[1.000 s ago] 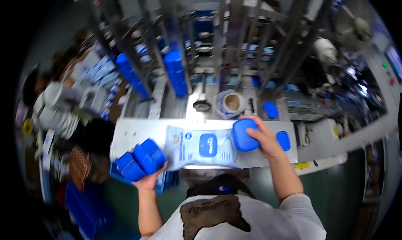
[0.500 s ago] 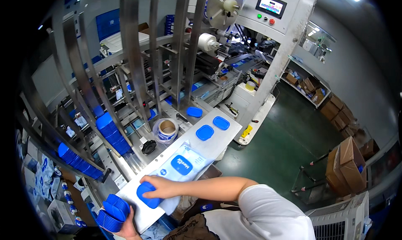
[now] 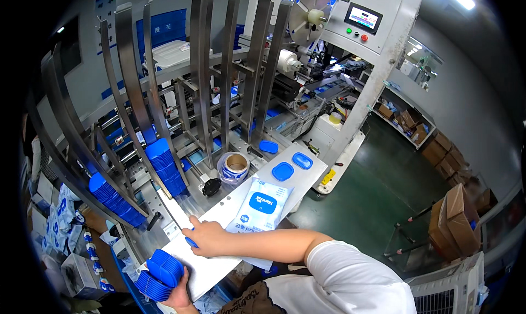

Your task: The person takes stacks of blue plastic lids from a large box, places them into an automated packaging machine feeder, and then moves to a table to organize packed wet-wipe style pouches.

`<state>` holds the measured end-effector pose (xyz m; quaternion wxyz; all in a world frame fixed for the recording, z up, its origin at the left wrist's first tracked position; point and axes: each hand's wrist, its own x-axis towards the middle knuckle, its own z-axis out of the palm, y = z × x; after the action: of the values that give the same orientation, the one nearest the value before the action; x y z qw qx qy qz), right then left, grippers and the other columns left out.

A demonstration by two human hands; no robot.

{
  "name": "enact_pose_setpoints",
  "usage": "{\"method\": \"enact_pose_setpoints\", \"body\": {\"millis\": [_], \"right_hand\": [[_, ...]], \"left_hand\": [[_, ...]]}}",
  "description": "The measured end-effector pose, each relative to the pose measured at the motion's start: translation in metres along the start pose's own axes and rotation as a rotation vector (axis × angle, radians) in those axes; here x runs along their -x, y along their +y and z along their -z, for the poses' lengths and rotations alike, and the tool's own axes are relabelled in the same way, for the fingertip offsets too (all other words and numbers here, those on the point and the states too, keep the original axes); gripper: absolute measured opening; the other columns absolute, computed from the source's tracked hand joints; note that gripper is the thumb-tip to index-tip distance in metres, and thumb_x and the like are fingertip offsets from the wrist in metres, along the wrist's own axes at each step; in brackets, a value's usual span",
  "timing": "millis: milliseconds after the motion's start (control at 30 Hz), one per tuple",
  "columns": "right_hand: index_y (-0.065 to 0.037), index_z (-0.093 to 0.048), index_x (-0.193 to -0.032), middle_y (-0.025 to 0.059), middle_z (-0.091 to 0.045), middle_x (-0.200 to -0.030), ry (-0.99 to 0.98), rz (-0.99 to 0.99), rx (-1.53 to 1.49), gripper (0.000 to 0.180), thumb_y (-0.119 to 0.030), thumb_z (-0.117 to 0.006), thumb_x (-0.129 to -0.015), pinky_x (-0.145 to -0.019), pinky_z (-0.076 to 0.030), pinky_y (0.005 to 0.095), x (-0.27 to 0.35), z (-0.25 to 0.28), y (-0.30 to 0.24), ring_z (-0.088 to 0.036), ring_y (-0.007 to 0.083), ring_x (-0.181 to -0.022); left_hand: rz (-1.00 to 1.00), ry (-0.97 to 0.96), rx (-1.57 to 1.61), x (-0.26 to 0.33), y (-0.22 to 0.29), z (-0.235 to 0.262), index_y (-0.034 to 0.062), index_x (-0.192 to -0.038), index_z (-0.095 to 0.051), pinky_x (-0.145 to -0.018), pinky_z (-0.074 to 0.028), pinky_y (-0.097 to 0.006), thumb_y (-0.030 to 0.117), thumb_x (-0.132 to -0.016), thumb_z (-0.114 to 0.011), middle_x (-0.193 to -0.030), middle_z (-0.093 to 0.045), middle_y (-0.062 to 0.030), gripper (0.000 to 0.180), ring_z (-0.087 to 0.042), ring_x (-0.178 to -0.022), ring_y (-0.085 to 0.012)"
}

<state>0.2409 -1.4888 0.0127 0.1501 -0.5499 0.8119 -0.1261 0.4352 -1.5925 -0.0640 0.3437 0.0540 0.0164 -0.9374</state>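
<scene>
My left hand, at the lower left, grips a stack of blue plastic lids with rounded corners. The stack is fanned into two groups and held beside the pale work board. Over the board, my right hand is closed on a blue lid, and only its edge shows past the fingers. A light-blue wipes pack with a blue lid on top lies on the board, partly under my right forearm. Farther up the board are two loose lids, the nearer lid and the farther lid.
Upright metal guides hold lid stacks at the left. A roll of tape and a black knob border the board. Behind rises a machine with a control screen. Cardboard boxes stand at the right.
The view has shifted, moving the scene rightward. My right hand has moved slightly toward the left-hand stack, and its lid, broadly visible before, now shows only an edge.
</scene>
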Motion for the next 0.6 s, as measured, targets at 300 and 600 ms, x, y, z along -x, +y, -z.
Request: {"method": "enact_pose_setpoints", "body": {"millis": [300, 600], "right_hand": [[-0.015, -0.048, -0.118, 0.0168, -0.036, -0.131, 0.253, 0.567, 0.080, 0.039, -0.016, -0.051, -0.079, -0.089, -0.042, 0.0412, 0.004, 0.018, 0.044, -0.048, 0.0350, -0.110], [-0.021, -0.048, -0.112, 0.0098, -0.031, -0.137, 0.120, 0.905, 0.276, 0.034, -0.017, -0.051, -0.079, -0.103, -0.025, 0.0483, -0.009, 0.002, 0.032, -0.025, 0.0296, -0.130]], "left_hand": [[0.066, -0.499, -0.337, -0.011, 0.004, 0.013, 0.0282, -0.135, -0.032, -0.098, -0.010, -0.065, 0.053, -0.080, -0.051, -0.142, -0.027, -0.0009, 0.063, -0.019, -0.130, -0.0306], [-0.151, 0.121, 0.011, -0.005, 0.002, -0.001, 0.0212, -0.136, -0.030, -0.101, -0.006, -0.063, 0.046, -0.082, -0.048, -0.142, -0.025, -0.0109, 0.062, -0.018, -0.131, -0.0333]]}}
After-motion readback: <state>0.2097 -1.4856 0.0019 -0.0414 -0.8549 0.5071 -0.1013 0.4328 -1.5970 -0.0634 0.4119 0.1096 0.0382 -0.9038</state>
